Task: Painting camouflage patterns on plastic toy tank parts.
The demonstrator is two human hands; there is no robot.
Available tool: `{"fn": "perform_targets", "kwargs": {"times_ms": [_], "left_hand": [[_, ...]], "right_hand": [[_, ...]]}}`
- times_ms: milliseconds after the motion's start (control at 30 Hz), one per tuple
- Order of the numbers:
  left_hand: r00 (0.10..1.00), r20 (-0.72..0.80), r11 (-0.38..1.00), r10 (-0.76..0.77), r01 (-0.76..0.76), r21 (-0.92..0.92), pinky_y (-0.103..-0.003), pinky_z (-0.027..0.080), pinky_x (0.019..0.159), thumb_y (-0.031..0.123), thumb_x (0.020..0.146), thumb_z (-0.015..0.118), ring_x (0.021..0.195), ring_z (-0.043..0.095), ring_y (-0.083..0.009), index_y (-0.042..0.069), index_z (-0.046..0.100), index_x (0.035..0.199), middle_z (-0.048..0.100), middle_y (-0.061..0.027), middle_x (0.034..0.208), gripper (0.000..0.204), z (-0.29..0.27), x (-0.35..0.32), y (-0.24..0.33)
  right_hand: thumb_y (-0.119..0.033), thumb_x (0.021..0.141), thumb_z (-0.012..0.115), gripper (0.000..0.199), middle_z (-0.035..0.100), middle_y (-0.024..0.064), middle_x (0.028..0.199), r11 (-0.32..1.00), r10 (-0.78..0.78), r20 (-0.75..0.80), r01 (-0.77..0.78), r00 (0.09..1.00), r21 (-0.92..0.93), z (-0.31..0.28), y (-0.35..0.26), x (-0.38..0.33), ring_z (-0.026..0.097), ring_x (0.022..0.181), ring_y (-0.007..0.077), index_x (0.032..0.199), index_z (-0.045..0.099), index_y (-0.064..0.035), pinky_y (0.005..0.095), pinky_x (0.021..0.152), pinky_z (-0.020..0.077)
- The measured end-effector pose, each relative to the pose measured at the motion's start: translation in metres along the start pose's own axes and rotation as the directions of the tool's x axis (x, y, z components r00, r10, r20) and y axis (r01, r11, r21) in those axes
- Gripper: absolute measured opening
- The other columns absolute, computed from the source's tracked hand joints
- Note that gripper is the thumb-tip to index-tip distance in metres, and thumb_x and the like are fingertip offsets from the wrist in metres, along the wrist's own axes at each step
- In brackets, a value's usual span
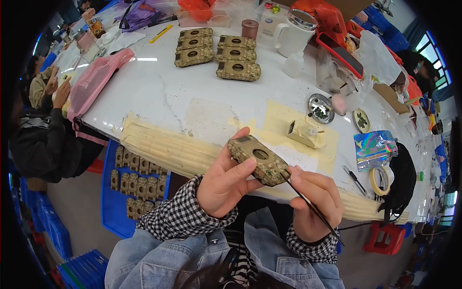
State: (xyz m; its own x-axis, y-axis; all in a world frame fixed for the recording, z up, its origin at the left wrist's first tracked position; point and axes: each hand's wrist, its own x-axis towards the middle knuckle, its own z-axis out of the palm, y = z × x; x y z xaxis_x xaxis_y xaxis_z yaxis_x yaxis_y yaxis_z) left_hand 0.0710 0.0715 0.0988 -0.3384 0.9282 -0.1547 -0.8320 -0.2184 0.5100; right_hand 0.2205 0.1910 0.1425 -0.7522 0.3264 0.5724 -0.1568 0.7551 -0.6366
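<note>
My left hand (222, 188) grips a camouflage-painted toy tank hull (272, 167), thumb on its near side, above the table's front edge. The hull is tilted, and a round hole shows in its top. My right hand (315, 204) pinches a thin black tool (321, 216); its tip meets or nearly meets the hull's right end. Whether it is a brush or tweezers I cannot tell. Similar hulls stand farther back in two groups, a left group (193, 56) and a right group (238, 70). More hulls (137, 185) lie in a blue bin (109, 212) below the table at left.
Beyond my hands, a small tape-wrapped block (306, 134) sits on masking tape. To its right are a metal dish (321, 107) of small green parts, a round lid (361, 120) with more parts, a tape roll (379, 180) and a pen (354, 180). A white mug (291, 36) stands at the back.
</note>
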Motion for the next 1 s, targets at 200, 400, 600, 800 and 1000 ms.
{"fn": "perform_targets", "kwargs": {"times_ms": [200, 400, 600, 800, 1000], "left_hand": [[1.000, 0.011, 0.999, 0.002, -0.002, 0.035, -0.043, 0.046, 0.098, 0.008, 0.097, 0.049, 0.121, 0.048, -0.0238, 0.015, 0.012, 0.147, 0.040, -0.0105, 0.134, 0.063, -0.0043, -0.0027, -0.0043], [0.999, -0.004, 0.998, 0.037, -0.037, 0.059, -0.043, 0.046, 0.097, 0.007, 0.096, 0.050, 0.121, 0.048, -0.0236, 0.014, 0.012, 0.147, 0.040, -0.0108, 0.133, 0.064, -0.0002, -0.0035, -0.0057], [0.999, -0.017, 0.998, 0.036, -0.035, 0.056, -0.043, 0.046, 0.097, 0.007, 0.096, 0.051, 0.122, 0.047, -0.0239, 0.014, 0.013, 0.147, 0.040, -0.0111, 0.134, 0.064, -0.0016, -0.0034, -0.0064], [0.999, -0.033, 0.998, 0.031, -0.030, 0.050, -0.044, 0.046, 0.098, 0.007, 0.095, 0.051, 0.122, 0.047, -0.0241, 0.014, 0.013, 0.147, 0.039, -0.0112, 0.134, 0.065, -0.0022, -0.0033, -0.0061], [0.999, -0.034, 0.998, 0.036, -0.034, 0.055, -0.043, 0.045, 0.098, 0.007, 0.095, 0.052, 0.123, 0.046, -0.0240, 0.015, 0.013, 0.148, 0.039, -0.0111, 0.135, 0.066, -0.0018, -0.0039, -0.0048]], "right_hand": [[-0.005, 0.078, 0.073, 0.033, 0.065, 0.0171, 0.107, 0.999, 0.041, 0.035, -0.041, 0.999, 0.013, 0.0031, 0.0018, -0.0102, 0.065, 0.099, 0.0313, 0.110, 0.065, -0.0011, 0.0344, 0.084, 0.0548], [-0.004, 0.079, 0.072, 0.030, 0.065, 0.0166, 0.106, 0.999, 0.049, 0.049, -0.050, 0.998, 0.020, 0.0023, 0.0030, -0.0111, 0.065, 0.099, 0.0314, 0.108, 0.066, -0.0010, 0.0343, 0.085, 0.0548], [-0.003, 0.078, 0.072, 0.030, 0.065, 0.0164, 0.106, 0.999, 0.044, 0.065, -0.045, 0.997, 0.019, 0.0026, 0.0049, -0.0108, 0.065, 0.099, 0.0316, 0.107, 0.066, -0.0007, 0.0350, 0.085, 0.0548], [-0.004, 0.078, 0.073, 0.030, 0.065, 0.0163, 0.106, 0.999, 0.039, 0.080, -0.040, 0.996, 0.009, 0.0026, 0.0062, -0.0101, 0.065, 0.099, 0.0317, 0.107, 0.066, -0.0007, 0.0352, 0.085, 0.0549], [-0.004, 0.077, 0.073, 0.030, 0.065, 0.0164, 0.106, 0.999, 0.037, 0.088, -0.038, 0.995, 0.006, 0.0034, 0.0059, -0.0090, 0.065, 0.098, 0.0312, 0.107, 0.066, -0.0008, 0.0351, 0.085, 0.0550]]}}
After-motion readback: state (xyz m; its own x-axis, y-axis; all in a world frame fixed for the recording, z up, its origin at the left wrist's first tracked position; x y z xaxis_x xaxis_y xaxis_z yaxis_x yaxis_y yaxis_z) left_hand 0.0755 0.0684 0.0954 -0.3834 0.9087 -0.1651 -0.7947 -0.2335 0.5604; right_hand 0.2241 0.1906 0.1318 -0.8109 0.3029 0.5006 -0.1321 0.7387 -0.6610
